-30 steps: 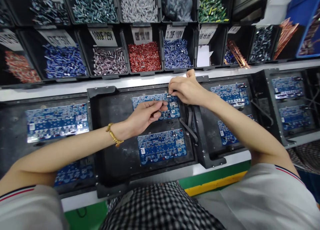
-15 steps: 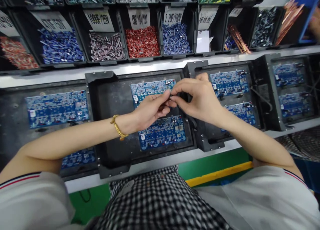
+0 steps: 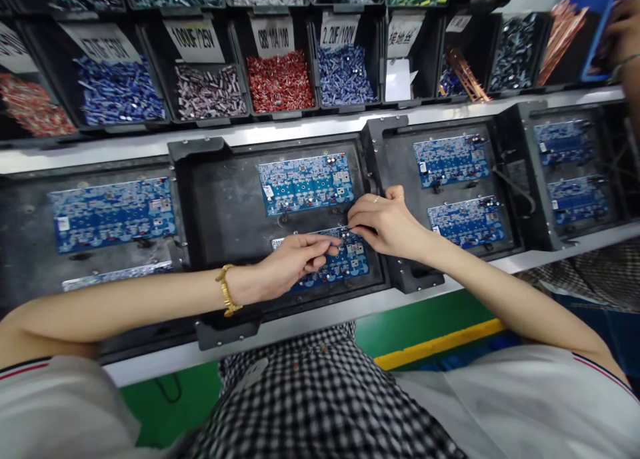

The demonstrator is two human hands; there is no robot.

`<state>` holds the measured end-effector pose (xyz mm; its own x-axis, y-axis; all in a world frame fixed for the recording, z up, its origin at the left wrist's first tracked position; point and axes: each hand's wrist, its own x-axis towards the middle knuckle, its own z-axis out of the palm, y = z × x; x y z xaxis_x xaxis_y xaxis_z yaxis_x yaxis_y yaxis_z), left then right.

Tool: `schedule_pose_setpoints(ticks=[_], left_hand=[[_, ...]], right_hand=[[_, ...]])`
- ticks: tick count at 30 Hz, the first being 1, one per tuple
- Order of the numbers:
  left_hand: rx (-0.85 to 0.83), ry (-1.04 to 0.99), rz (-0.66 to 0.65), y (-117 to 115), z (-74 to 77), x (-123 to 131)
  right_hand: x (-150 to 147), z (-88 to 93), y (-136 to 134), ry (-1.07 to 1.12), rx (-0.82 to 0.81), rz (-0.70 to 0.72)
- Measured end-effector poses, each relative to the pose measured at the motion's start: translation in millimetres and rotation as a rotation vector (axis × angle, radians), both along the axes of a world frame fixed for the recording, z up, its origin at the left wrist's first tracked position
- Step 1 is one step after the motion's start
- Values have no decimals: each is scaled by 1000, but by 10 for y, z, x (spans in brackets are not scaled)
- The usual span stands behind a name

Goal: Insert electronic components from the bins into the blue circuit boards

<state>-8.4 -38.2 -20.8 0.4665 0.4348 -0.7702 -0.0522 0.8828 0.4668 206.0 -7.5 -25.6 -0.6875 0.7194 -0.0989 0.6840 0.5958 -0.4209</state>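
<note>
A black carrier tray (image 3: 220,199) in front of me holds two blue circuit boards. The far board (image 3: 305,182) lies uncovered. Both hands are over the near board (image 3: 345,266). My left hand (image 3: 290,262), with a gold bracelet at the wrist, rests on that board with fingers curled and thumb against forefinger; whatever small parts it holds are hidden. My right hand (image 3: 387,222) pinches a small component at the near board's top right edge, fingertips pressed down onto it.
More black trays with blue boards sit to the left (image 3: 113,212) and right (image 3: 453,159). Above the white rail (image 3: 150,146), labelled bins hold red (image 3: 280,79), blue (image 3: 345,72), and grey components (image 3: 210,89). Another person's hand (image 3: 625,26) shows at top right.
Both hands came down from the far board to the near board. The right hand drew a part from the left hand's fingers and now presses at the near board's top edge.
</note>
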Motion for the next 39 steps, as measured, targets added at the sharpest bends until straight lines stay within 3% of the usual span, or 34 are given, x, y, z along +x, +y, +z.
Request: schedule_pose_setpoints(ticks=[10,14,17,21,24,30,36,39], left_hand=[[-8,-14,55,85,-27,22],[-15,8,66,70,-4,55],[-6,-5,74,65,42,96],[-69,-91,121,81,109,123],[-142,-73,140,79,118,73],[-52,-29,-46,56,29,-65],[-13,-42,79,117,13,-73],[-14,-18,65,132,10,-91]], right_hand=[[-34,-17,-4,-158,128,155],[-69,52,-64,-138,94,60],[-127,184,-124,53,7,-83],[-176,279,-132,189,-21,-101],[-124,189,-77,52,87,-63],[-40,-26,-35,-101,145,19],[-69,-31,-53,-135,177,38],[-62,-41,-37,-140,165,48]])
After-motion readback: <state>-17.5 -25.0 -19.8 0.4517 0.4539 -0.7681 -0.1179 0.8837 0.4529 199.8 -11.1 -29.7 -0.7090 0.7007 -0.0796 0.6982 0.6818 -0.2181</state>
